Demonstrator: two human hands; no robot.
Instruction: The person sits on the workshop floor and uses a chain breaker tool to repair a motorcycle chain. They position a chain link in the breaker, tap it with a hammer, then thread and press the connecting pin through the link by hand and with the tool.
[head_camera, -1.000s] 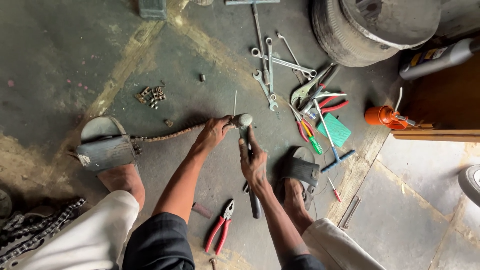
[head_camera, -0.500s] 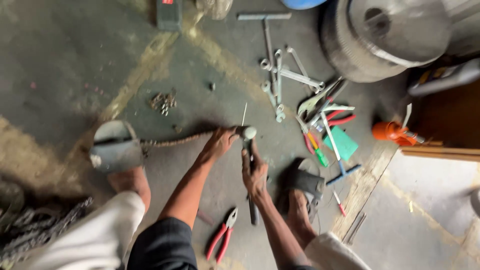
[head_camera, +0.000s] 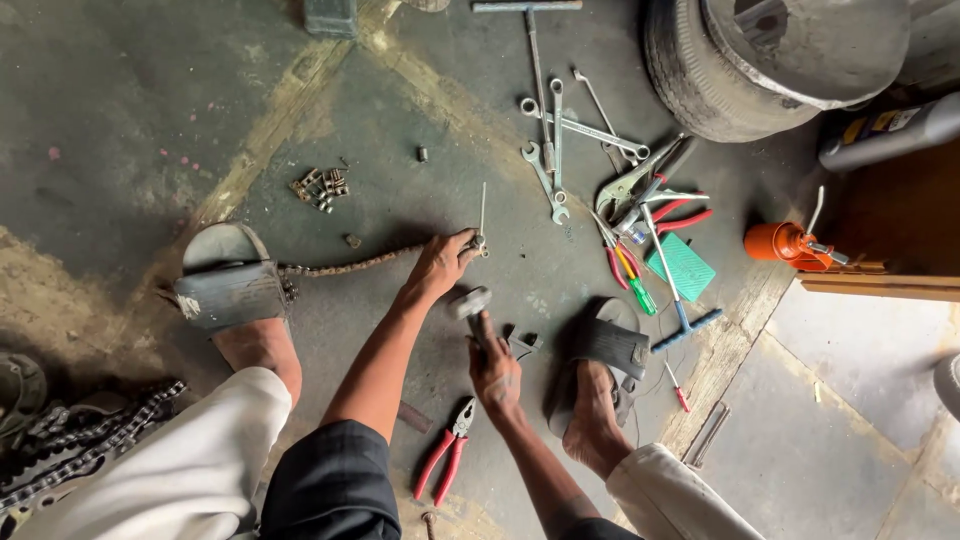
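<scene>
Greasy concrete floor (head_camera: 120, 110) lies under scattered tools. Left hand (head_camera: 440, 265) pinches a thin punch (head_camera: 482, 212) upright on the chain (head_camera: 345, 268); right hand (head_camera: 496, 372) grips a raised hammer (head_camera: 470, 303). Chain is not yet separated there.

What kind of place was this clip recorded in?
Probably a vehicle or cycle repair workshop: wrenches and pliers lie scattered on a stained concrete floor, a tyre stands nearby, and the right hand swings a hammer.

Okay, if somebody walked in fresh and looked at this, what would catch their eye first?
Probably the two bare hands at the centre of the stained concrete floor: the left hand pins a rusty brown chain stretched from the grey sandal, while the right hand grips a metal-headed hammer just beside it. Next, the scatter of silver spanners at top centre and the bright orange oil can at right.
</scene>
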